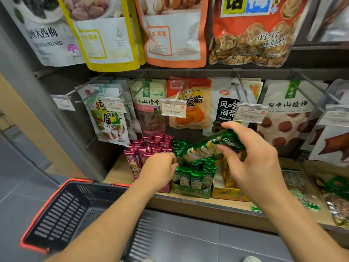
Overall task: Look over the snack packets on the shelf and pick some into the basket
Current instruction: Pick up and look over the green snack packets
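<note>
Right grip (253,157) closed, pinching green packet (204,148)

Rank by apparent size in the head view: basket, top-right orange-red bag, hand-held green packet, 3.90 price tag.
1. basket, though nearest the camera
2. orange-red bag, cropped by the top edge
3. green packet, in the right hand
4. 3.90 price tag

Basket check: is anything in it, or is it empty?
Empty as far as shows: the basket has bare slatted walls and floor, though the left forearm hides part. The green packet is held in the right hand.
</note>
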A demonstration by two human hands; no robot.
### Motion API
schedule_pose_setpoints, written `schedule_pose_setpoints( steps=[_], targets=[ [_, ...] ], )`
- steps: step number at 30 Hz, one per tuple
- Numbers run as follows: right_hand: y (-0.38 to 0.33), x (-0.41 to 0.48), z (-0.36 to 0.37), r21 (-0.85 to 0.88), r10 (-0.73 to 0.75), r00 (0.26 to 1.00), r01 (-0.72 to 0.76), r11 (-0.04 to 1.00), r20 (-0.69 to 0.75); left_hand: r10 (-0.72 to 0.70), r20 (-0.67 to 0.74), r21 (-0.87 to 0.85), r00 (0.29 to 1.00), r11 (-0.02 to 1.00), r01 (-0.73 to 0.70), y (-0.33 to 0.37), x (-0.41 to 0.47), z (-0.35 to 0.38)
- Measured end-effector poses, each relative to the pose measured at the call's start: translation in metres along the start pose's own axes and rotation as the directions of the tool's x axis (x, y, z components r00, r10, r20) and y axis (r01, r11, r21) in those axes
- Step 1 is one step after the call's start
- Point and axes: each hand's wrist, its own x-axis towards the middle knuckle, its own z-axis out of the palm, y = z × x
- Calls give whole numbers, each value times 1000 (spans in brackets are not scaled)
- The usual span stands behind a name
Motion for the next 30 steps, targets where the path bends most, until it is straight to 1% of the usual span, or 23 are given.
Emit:
schedule_pose_setpoints(
  steps=[2, 3, 5, 7, 8, 10, 15, 19, 24, 28, 30],
  targets=[
    [0, 1, 3, -35, -36, 998, 34, 999, -60, 35, -3, 44, 999, 998, -34, -5, 9, 7],
    [1, 2, 5, -48, -39, 997, 35, 998, -70, 69, 22, 70, 997, 995, -71, -6, 11, 11],
    [1, 4, 12, -64, -37, 998, 34, 997, -46, 136, 106, 109, 985, 983, -147, -6, 13, 23],
    [0, 6, 20, -96, -51, 999, 51, 994, 8, 161, 174, 162, 971, 968, -190, -4, 13, 33],
    [0, 6, 24, -125, -57, 998, 60, 990, 29, 168, 187, 194, 968, 960, -204, -4, 12, 37],
    [0, 9, 32, -172, -72, 996, 81, 982, 61, 178, 172, 221, 969, 951, -214, -7, 13, 41],
    [6, 25, 59, -172, -111, 978, 142, 975, 176, 150, 134, 147, 980, 975, -169, -14, 18, 45],
    [22, 31, 92, -164, -10, 963, 56, 985, 271, 162, 147, 157, 976, 970, -184, -17, 17, 47],
    [50, 26, 127, -254, 96, 913, 8, 967, 396, 175, 163, 163, 971, 966, -201, -19, 16, 44],
    [67, 17, 148, -311, 137, 877, 16, 950, 461, 167, 171, 150, 971, 970, -193, -17, 15, 41],
    [75, 10, 158, -359, 158, 839, 47, 932, 521, 163, 174, 151, 971, 970, -189, -17, 15, 41]
  ],
)
